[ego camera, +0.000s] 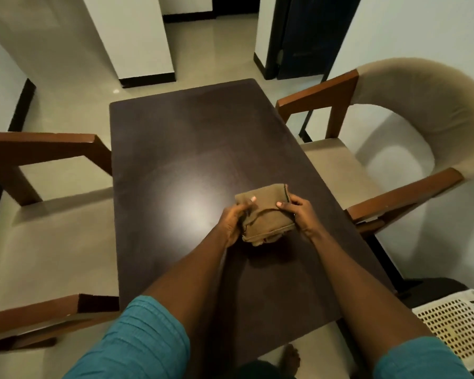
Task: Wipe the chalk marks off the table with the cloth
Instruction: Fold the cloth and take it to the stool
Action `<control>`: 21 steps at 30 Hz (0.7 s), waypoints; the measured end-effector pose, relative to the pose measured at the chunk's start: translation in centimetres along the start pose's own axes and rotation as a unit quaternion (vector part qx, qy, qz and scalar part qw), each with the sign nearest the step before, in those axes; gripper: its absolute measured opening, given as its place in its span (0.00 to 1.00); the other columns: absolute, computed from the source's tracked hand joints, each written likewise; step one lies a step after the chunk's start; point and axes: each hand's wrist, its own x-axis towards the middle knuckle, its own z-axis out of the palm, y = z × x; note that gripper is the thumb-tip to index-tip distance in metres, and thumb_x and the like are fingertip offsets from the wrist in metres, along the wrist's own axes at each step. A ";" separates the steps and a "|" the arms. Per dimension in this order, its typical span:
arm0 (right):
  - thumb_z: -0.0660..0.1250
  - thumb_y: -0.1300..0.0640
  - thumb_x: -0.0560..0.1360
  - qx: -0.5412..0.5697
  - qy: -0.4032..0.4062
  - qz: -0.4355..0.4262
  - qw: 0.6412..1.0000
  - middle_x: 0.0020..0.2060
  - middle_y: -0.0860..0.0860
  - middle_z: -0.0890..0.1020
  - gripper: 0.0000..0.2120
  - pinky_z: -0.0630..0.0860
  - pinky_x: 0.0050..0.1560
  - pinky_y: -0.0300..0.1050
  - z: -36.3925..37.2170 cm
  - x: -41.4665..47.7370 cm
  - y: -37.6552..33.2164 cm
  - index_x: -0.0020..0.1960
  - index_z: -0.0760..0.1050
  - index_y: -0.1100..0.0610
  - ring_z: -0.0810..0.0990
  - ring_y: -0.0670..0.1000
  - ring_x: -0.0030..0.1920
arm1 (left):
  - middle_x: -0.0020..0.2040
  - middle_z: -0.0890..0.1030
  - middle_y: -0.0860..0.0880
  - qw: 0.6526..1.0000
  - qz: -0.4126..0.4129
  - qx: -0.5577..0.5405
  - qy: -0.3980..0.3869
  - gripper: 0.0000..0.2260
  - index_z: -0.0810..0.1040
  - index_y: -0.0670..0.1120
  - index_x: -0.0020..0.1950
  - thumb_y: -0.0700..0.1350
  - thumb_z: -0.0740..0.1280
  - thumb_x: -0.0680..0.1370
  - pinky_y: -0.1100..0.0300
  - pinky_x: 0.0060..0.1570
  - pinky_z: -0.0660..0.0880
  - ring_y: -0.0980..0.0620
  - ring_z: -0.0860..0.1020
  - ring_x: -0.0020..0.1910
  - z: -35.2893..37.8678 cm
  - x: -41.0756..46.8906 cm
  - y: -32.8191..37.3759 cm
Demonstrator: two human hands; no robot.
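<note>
Sleeves: two teal sleeves [137,346] filled the bottom edge of the frame, with bare forearms reaching up from them over the table.
Foot: a bare foot [290,359] showed on the floor at bottom centre, below the table's near edge.
Left hand: the left hand [234,222] gripped the cloth's left side, fingers curled round it and thumb on top.
Right hand: the right hand [301,216] pinched the cloth's right side, thumb pressed on the upper face.
Cloth: a folded brown cloth [266,212] sat between both hands, just right of the frame's centre, over the table; whether it touched the surface could not be told.
Table: the dark brown table [197,143] ran from bottom centre to upper centre, with a bright glare patch left of the cloth.
Chairs: a wooden armchair [411,105] with beige padding stood at the right edge, and another chair [47,149] at the left.
Basket: a white perforated basket [457,321] sat at lower right.
</note>
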 end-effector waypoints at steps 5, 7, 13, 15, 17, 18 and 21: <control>0.69 0.69 0.70 0.050 0.113 0.021 0.992 0.55 0.61 0.79 0.22 0.77 0.47 0.44 -5.5 -1.6 2.3 0.64 0.73 0.65 0.79 0.55 0.48 | 0.47 0.80 0.46 0.991 -0.021 0.124 -0.055 0.18 0.73 0.36 0.61 0.34 0.69 0.73 0.57 0.45 0.79 0.50 0.79 0.45 4.4 1.0 -1.4; 0.71 0.68 0.69 0.078 0.155 0.029 0.984 0.54 0.61 0.78 0.21 0.77 0.42 0.45 -8.3 -2.6 3.1 0.60 0.72 0.61 0.78 0.55 0.46 | 0.49 0.80 0.45 0.986 -0.030 0.149 -0.069 0.16 0.74 0.37 0.59 0.34 0.69 0.72 0.53 0.51 0.78 0.48 0.79 0.47 6.7 1.5 -2.5; 0.65 0.72 0.71 0.140 0.179 0.023 0.974 0.47 0.54 0.80 0.20 0.77 0.47 0.43 -19.1 -7.6 5.4 0.62 0.73 0.63 0.78 0.54 0.48 | 0.49 0.80 0.47 0.972 -0.017 0.200 -0.123 0.17 0.73 0.39 0.61 0.35 0.69 0.73 0.60 0.42 0.80 0.50 0.79 0.46 17.0 1.6 -8.0; 0.64 0.73 0.71 0.130 0.183 0.030 0.974 0.45 0.52 0.80 0.20 0.75 0.47 0.44 -23.6 -9.6 6.0 0.60 0.74 0.59 0.78 0.52 0.47 | 0.48 0.80 0.48 0.965 -0.017 0.221 -0.138 0.18 0.73 0.40 0.61 0.35 0.70 0.72 0.61 0.42 0.79 0.52 0.79 0.46 20.9 1.7 -10.4; 0.66 0.74 0.70 0.105 0.206 0.042 0.972 0.44 0.51 0.80 0.20 0.76 0.47 0.45 -28.0 -11.3 6.7 0.58 0.75 0.57 0.78 0.53 0.47 | 0.50 0.81 0.47 0.955 -0.008 0.254 -0.155 0.18 0.75 0.42 0.60 0.35 0.71 0.70 0.56 0.50 0.78 0.48 0.80 0.51 24.8 2.0 -12.9; 0.68 0.73 0.69 0.087 0.220 0.048 0.970 0.44 0.52 0.81 0.20 0.76 0.49 0.48 -30.3 -12.3 7.1 0.57 0.76 0.57 0.79 0.55 0.48 | 0.51 0.81 0.47 0.946 0.004 0.278 -0.166 0.18 0.76 0.43 0.58 0.36 0.72 0.69 0.53 0.54 0.77 0.47 0.80 0.53 26.9 2.0 -14.3; 0.73 0.68 0.67 0.023 0.252 0.077 0.964 0.34 0.55 0.80 0.14 0.77 0.38 0.46 -36.9 -15.1 8.5 0.53 0.79 0.61 0.79 0.52 0.34 | 0.53 0.80 0.47 0.913 0.038 0.357 -0.195 0.20 0.76 0.42 0.60 0.36 0.72 0.69 0.52 0.57 0.75 0.49 0.78 0.53 32.8 1.5 -18.1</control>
